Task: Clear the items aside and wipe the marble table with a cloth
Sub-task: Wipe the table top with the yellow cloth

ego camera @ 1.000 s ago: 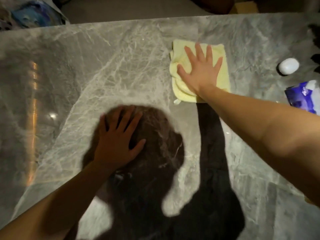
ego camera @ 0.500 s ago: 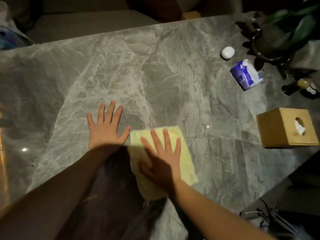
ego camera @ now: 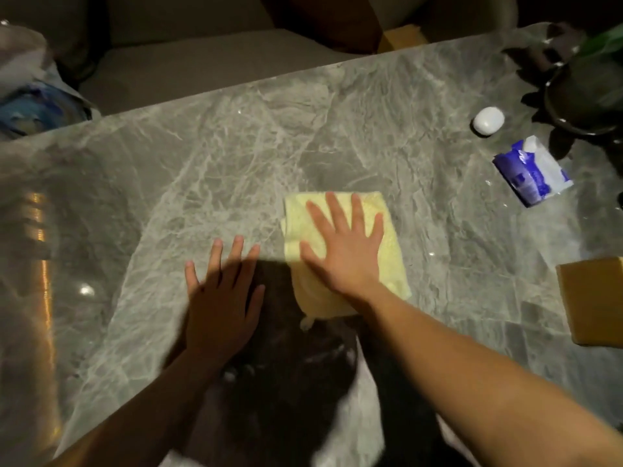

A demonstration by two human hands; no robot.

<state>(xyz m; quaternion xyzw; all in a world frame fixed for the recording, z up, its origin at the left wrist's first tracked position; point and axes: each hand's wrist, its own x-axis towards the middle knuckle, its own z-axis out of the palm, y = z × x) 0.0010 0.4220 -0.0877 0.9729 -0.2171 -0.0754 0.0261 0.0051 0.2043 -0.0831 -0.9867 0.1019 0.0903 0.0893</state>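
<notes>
1. Yellow cloth [ego camera: 391,261] lies folded on the marble table [ego camera: 236,163], near the middle and a little toward the person's side, flat under the right hand [ego camera: 340,254].
2. The right hand has its fingers [ego camera: 358,214] straight and spread wide, with the palm pressing the cloth down rather than gripping it. The left hand [ego camera: 219,305] is also flat and spread, resting on bare marble just beside the cloth and holding nothing.
3. The cleared items sit at the right end, well apart from the cloth: a small white case [ego camera: 488,120], a blue-and-white packet [ego camera: 531,170], a tan box [ego camera: 593,298] cut by the frame's edge, and a dark pot [ego camera: 586,96] in the far corner.
4. The step in hand looks like wiping the open middle of the top. To do it well, the palm should bear evenly so the whole fold drags — and strokes should overlap and run out to the table's edges.
5. The left hand serves best as a brace, and it should shift off its patch so that marble gets wiped too.
6. Near the right end, strokes should stop short of the packet and case — or those need lifting.
</notes>
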